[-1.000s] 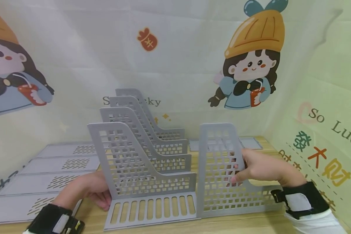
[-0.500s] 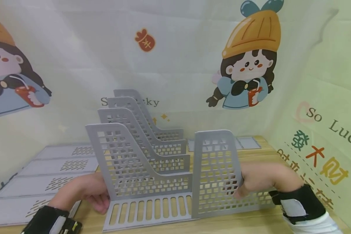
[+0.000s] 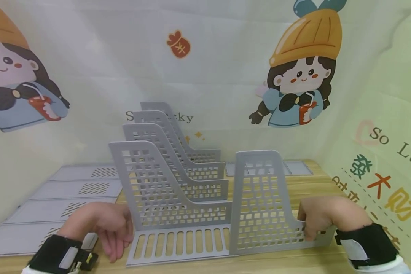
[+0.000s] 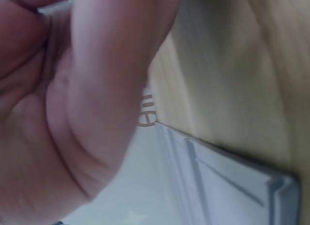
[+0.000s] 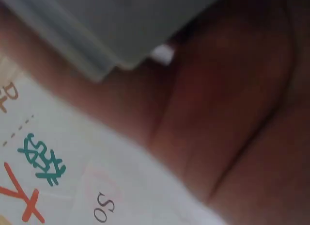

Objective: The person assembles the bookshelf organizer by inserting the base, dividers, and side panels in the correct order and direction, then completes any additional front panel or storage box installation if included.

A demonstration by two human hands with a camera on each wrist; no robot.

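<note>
A grey perforated file rack (image 3: 171,198) with several stepped dividers stands on its slotted base (image 3: 181,243) on the wooden table (image 3: 318,186). Against the rack's right end stands a separate grey perforated panel (image 3: 260,198), upright. My right hand (image 3: 316,219) grips that panel's low right end, fingers curled over its top edge. The right wrist view shows the panel's edge (image 5: 111,26) lying against the right hand (image 5: 218,113). At the rack's lower left corner, my left hand (image 3: 114,232) rests with its fingers hanging loosely downward. In the left wrist view the left hand (image 4: 72,113) fills most of the picture.
Several flat grey slotted panels (image 3: 54,201) lie side by side on the left, also seen as a flat panel (image 4: 227,171) beside the left hand. Smaller flat pieces (image 3: 296,167) lie at the back right. A printed cloth backdrop (image 3: 380,152) closes in the back and right.
My right hand has slid from the panel's tall part down to its low right end. The left hand's fingers have dropped from the rack's left edge and now hang down.
</note>
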